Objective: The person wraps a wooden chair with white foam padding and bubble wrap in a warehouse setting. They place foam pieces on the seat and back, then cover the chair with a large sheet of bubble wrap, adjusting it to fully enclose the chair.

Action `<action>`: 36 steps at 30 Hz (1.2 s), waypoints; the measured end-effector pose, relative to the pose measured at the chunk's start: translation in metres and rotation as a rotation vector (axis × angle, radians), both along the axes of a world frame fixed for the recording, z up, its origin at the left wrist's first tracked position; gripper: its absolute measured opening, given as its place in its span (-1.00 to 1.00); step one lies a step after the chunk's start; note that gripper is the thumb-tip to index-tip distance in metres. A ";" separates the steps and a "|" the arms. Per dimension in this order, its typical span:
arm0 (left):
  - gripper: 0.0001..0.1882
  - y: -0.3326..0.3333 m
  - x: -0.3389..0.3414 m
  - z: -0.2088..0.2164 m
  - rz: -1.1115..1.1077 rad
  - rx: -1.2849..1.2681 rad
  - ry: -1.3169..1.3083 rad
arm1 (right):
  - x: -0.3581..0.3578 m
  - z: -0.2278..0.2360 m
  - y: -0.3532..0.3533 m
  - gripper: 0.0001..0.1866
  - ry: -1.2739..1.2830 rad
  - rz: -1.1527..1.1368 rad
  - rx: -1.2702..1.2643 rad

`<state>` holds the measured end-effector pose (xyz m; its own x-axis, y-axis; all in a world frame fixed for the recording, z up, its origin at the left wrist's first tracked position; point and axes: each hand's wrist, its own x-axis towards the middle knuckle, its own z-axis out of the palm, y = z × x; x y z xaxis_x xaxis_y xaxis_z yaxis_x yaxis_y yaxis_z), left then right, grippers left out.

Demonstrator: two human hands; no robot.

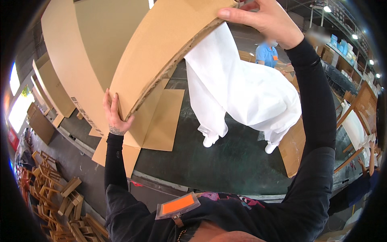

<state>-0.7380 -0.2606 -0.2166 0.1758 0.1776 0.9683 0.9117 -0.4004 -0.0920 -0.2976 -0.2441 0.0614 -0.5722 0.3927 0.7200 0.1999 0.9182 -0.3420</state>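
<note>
A large brown cardboard box (161, 44) is held up in front of me, tilted, with wide panels rising on the left. My right hand (272, 24) grips its upper right end, thumb on the near face. At the lower left corner of the same panel, my left hand (117, 117) has its fingers on the board and its thumb at the edge. Just beyond stands a piece of furniture wrapped in white sheeting (246, 88), probably a chair, its covered feet on a dark green work surface (209, 169). The raised cardboard hides its upper left part.
Open cardboard flaps (163, 125) lie left of the wrapped furniture; another cardboard piece (293, 147) is at its right. A wood parts pile (60, 193) covers the lower left floor. A person in blue (266, 54) works behind. A cane-backed chair (365, 105) stands right, near another person's arm.
</note>
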 end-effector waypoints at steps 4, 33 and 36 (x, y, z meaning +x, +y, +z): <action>0.06 0.034 -0.023 0.023 0.070 0.163 0.060 | -0.019 0.015 -0.012 -0.04 -0.084 -0.345 0.072; -0.12 0.247 0.000 0.341 0.279 -0.014 0.016 | -0.101 0.029 0.078 -0.31 0.683 0.293 0.645; -0.17 0.209 0.016 0.402 -0.453 -0.573 -0.129 | -0.134 0.015 0.107 -0.24 0.906 0.140 0.725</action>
